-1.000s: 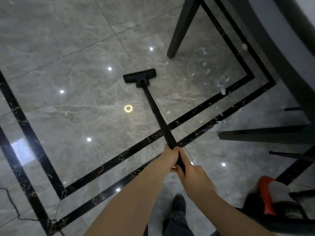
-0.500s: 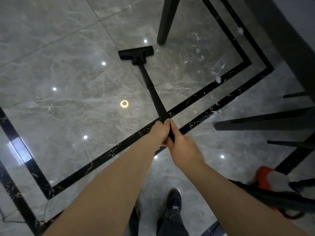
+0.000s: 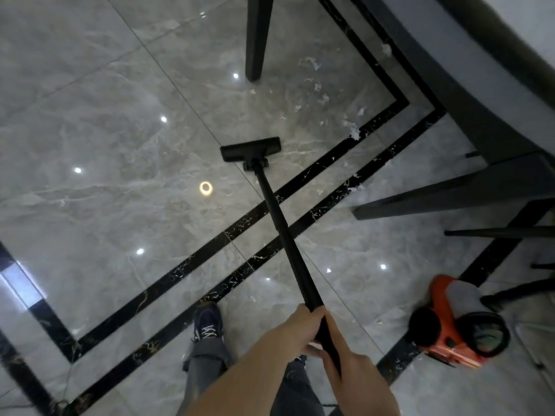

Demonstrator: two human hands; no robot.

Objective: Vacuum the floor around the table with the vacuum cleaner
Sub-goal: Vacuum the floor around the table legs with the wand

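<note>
— Head view: what do the hands hold?
— Both the left hand [image 3: 295,328] and the right hand [image 3: 357,375] are curled around the black vacuum tube [image 3: 288,238], left one higher.
— Where is the nozzle?
— The nozzle [image 3: 250,149] lies flat on the floor [image 3: 105,145], near white scraps [image 3: 354,130] beside a chair leg [image 3: 256,37]. The orange vacuum body [image 3: 453,322] stands at right.

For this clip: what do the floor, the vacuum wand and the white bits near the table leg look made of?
Floor: polished marble-look stone or tile, judging by its veining and mirrored ceiling lights. Vacuum wand: matte black tube, plastic or coated metal; I cannot tell which. White bits: light, fluffy scraps, perhaps tissue or cotton.
</note>
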